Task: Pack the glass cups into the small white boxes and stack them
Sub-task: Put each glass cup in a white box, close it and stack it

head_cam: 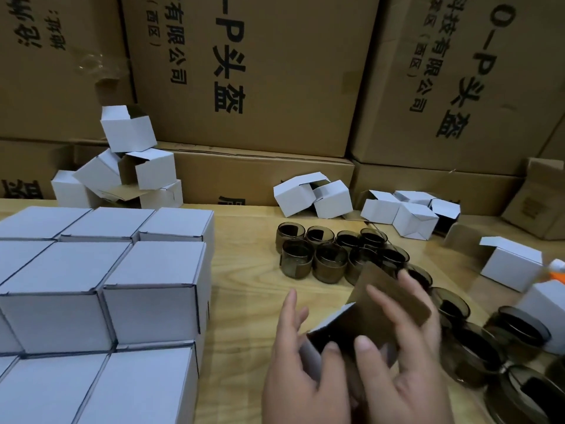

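A pale wooden surface (244, 270) with a visible grain fills the lower part of the view. Behind it rises a wall of big brown cardboard cartons (275, 71), stacked one on another and printed with large black Chinese characters. Flatter cartons (260, 175) lie beneath them along the surface's far edge. The light is dim and even, with soft shadows.

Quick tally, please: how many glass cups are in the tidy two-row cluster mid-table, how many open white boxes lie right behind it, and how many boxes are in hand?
Glass cups in the two-row cluster: 8
Open white boxes right behind it: 2
White box in hand, gripped by left hand and right hand: 1
Total: 11
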